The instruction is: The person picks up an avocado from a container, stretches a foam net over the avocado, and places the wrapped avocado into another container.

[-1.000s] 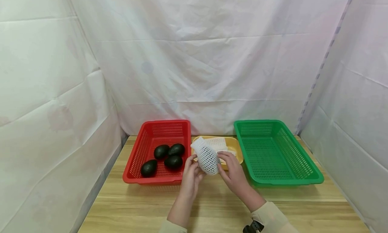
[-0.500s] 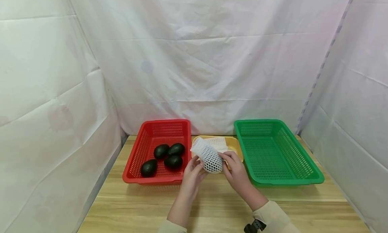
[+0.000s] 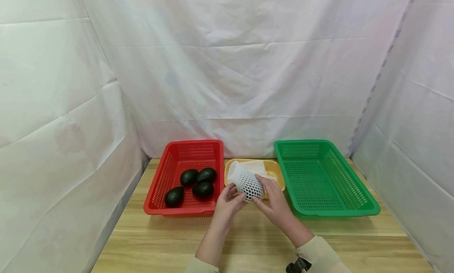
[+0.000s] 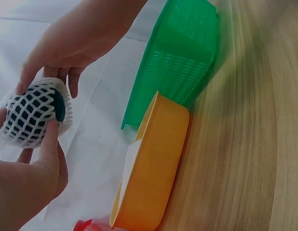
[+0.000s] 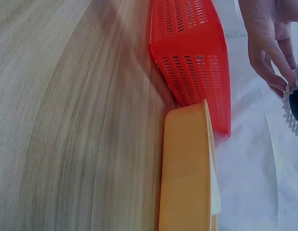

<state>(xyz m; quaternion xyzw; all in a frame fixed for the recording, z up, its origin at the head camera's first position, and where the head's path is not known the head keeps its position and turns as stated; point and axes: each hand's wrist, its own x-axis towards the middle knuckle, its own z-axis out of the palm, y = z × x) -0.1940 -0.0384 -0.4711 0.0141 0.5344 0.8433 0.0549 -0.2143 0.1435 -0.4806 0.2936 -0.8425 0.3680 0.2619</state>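
Both hands hold a dark avocado (image 4: pixel 59 107) that sits inside a white foam net sleeve (image 3: pixel 250 185), raised over the front of the yellow tray. My left hand (image 3: pixel 226 209) pinches the sleeve from the left, its thumb at the lower rim. From the other side my right hand (image 3: pixel 276 204) grips it, with thumb and fingers at the net's right end. In the left wrist view the net is stretched around the fruit, and a bare patch of dark skin shows at its open end. The sleeve's loose, narrower end points up and left in the head view.
Left stands a red basket (image 3: pixel 152 200) with several avocados (image 3: pixel 174 197). The yellow tray (image 3: pixel 280 174) in the middle bears more white foam nets (image 3: pixel 256 166). A green basket (image 3: pixel 322 178) is at the right, on the wooden table (image 3: pixel 262 249). White cloth hangs behind.
The netted avocado has shifted slightly to the right and turned. The left thumb has moved onto the net's lower edge, and the right thumb has come under its near end.
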